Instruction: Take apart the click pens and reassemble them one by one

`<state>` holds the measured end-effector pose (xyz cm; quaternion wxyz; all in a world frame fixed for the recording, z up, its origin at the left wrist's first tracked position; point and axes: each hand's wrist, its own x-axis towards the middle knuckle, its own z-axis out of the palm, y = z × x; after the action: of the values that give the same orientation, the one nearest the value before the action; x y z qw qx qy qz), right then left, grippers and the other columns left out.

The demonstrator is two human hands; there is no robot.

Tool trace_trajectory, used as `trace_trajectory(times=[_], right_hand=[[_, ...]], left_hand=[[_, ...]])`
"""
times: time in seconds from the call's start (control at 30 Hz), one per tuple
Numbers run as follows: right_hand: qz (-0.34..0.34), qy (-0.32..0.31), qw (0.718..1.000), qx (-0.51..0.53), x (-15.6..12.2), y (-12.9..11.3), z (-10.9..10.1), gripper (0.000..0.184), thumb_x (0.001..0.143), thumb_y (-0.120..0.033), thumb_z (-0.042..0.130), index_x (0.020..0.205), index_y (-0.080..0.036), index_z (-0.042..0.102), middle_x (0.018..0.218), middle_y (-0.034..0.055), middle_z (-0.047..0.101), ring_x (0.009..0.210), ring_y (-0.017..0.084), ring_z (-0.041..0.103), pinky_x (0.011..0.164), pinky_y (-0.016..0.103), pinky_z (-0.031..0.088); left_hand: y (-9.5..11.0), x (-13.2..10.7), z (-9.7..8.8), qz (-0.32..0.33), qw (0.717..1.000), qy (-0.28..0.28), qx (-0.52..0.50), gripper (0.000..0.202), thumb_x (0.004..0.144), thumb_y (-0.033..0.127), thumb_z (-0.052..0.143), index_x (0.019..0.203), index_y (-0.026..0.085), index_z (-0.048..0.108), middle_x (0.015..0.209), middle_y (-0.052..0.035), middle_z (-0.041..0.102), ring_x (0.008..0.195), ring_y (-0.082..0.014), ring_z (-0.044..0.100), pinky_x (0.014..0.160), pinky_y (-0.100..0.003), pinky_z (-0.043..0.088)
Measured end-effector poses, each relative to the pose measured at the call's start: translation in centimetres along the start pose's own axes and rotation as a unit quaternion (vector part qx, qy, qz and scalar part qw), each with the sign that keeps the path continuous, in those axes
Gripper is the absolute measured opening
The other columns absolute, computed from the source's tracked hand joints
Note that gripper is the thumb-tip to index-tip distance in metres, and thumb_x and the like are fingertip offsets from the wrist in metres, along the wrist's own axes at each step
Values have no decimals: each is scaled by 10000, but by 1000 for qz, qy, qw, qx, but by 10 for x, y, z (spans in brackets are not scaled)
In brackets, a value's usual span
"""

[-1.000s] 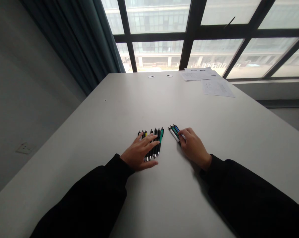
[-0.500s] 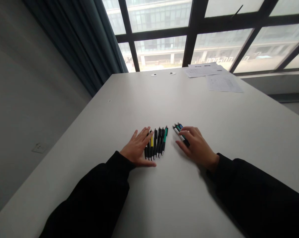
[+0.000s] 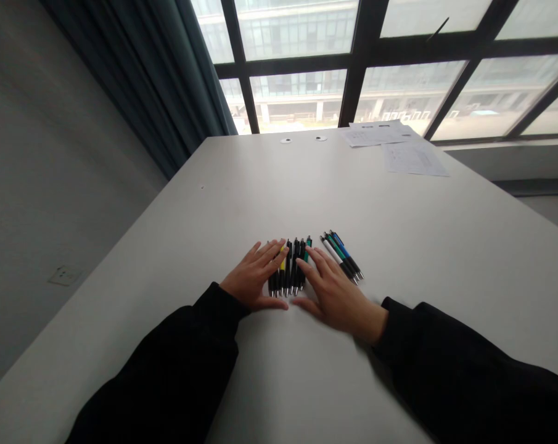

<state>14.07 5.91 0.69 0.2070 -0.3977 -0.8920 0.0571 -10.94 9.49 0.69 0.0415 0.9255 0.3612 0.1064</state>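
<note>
In the head view, both hands are held open and flat, fingers spread. The left hand (image 3: 253, 277) is laid on the left of a row of pens (image 3: 288, 271), the right hand (image 3: 338, 302) on its right end — a smaller pen group (image 3: 341, 256) is lying just right, on the table (image 3: 422, 246), with papers (image 3: 412, 158) placed far off.

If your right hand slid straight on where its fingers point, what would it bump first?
Probably the green pen at the end of the row. The right hand has its fingertips right by it, maybe touching; I can't quite tell.
</note>
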Motion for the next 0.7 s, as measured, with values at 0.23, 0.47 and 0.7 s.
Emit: trace_trajectory(times=[0.23,0.47,0.7], right_hand=[[8,-17,1000,17,1,8,8,798,891,-635,507,1475,-104,385,1587,246,239,1482,399,168,1151,607,288],[0,-39,999,6,4,7,14,748,916,-616,476,1467,-113,419,1574,248,269,1472,391,208,1156,589,280],[-2,-44,999,5,3,9,13,714,930,-599,465,1457,-119,438,1551,241,325,1445,376,285,1146,586,297]], left_hand=[[-11,-8,9,-6,997,75,-27,901,642,786,646,1270,150,531,1289,-184,576,1250,-354,506,1167,-573,263],[-9,-7,7,-9,998,42,-36,794,726,717,624,1284,160,531,1326,-165,586,1300,-332,484,1181,-549,249],[-10,-6,8,2,998,42,-44,773,751,658,642,1324,153,519,1373,-159,562,1334,-333,450,1192,-547,234]])
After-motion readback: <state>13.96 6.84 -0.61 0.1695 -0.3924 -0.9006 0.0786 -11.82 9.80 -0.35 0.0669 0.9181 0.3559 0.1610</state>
